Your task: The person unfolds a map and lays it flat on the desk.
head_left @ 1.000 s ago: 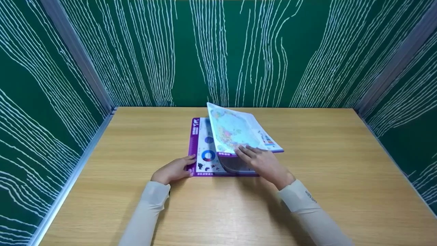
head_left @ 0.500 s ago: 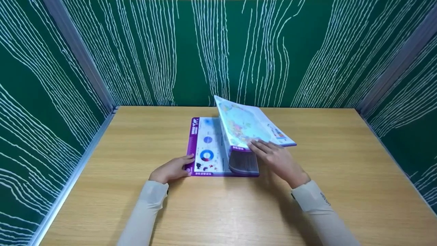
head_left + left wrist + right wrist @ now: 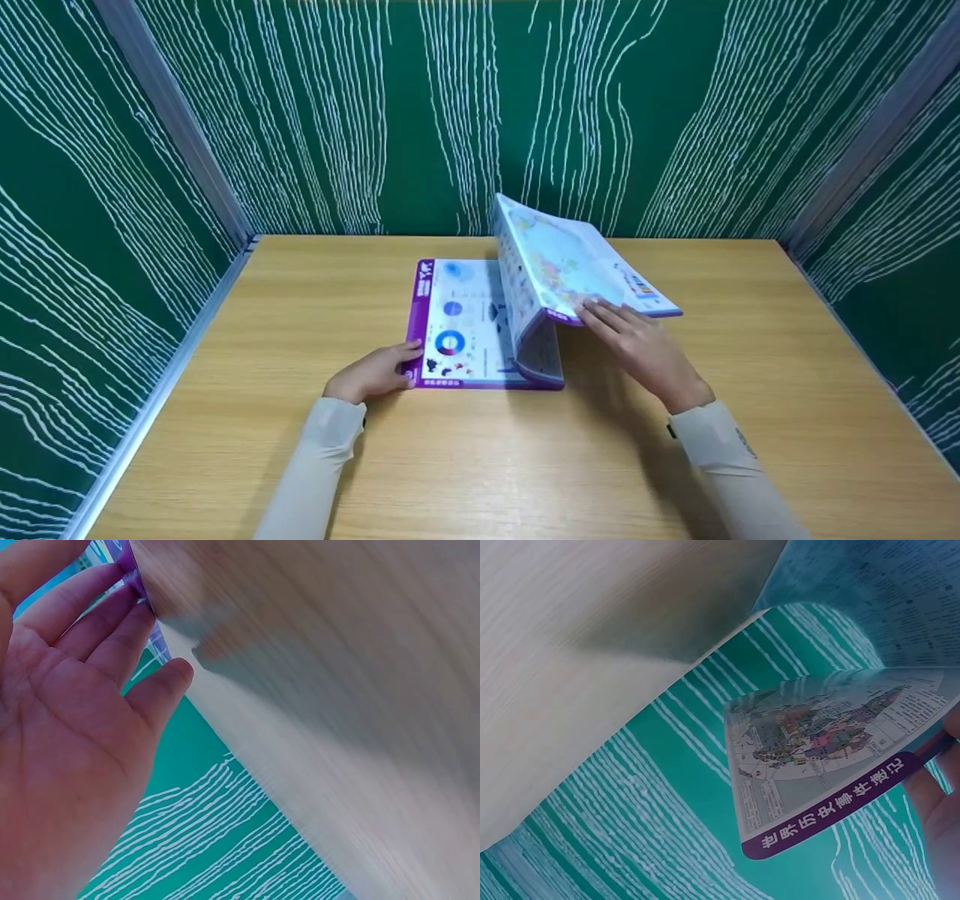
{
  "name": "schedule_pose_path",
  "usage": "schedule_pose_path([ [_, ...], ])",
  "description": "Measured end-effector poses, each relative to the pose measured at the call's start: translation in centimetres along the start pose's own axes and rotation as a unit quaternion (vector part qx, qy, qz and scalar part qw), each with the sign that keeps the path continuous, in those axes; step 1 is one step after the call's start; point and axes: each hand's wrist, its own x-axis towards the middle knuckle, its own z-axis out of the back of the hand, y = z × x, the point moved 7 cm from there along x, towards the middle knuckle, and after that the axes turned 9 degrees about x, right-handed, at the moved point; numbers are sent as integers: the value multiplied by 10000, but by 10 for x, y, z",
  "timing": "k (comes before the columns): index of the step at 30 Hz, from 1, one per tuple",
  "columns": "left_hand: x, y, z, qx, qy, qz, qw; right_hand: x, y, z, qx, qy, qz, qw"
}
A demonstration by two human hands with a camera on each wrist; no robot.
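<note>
A folding map chart (image 3: 463,322) with purple borders lies partly flat on the table, its left panel showing round diagrams. The raised map panel (image 3: 559,259) slants up at the right, with a fold curving beneath it. My right hand (image 3: 637,349) pinches the near edge of this panel, fingers on top; the right wrist view shows part of the hand (image 3: 934,799) under the purple-edged sheet. At the chart's lower left corner, my left hand (image 3: 375,371) rests its fingers on the purple border. Fairly straight fingers (image 3: 112,645) meet that border in the left wrist view.
The wooden table (image 3: 315,300) extends around the chart. Green panels (image 3: 675,97) with wavy white lines stand behind it and at both sides, joined by grey corner posts (image 3: 176,120).
My right hand has moved to the right, drawing the map panel with it. The panel's far corner has risen and more of the flat sheet shows. My left hand stays nearly still.
</note>
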Motion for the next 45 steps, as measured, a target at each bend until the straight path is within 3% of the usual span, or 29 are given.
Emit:
schedule_pose_path([
  [11,-2,10,2,41,-11,196,9998,-14,-16,8,-105,-432,138,9989],
  [22,-7,18,5,119,-105,187,9997,-29,-31,14,-223,-852,276,9957],
  [45,-16,36,17,94,-154,415,9990,-61,-70,19,-498,-632,-189,9966],
])
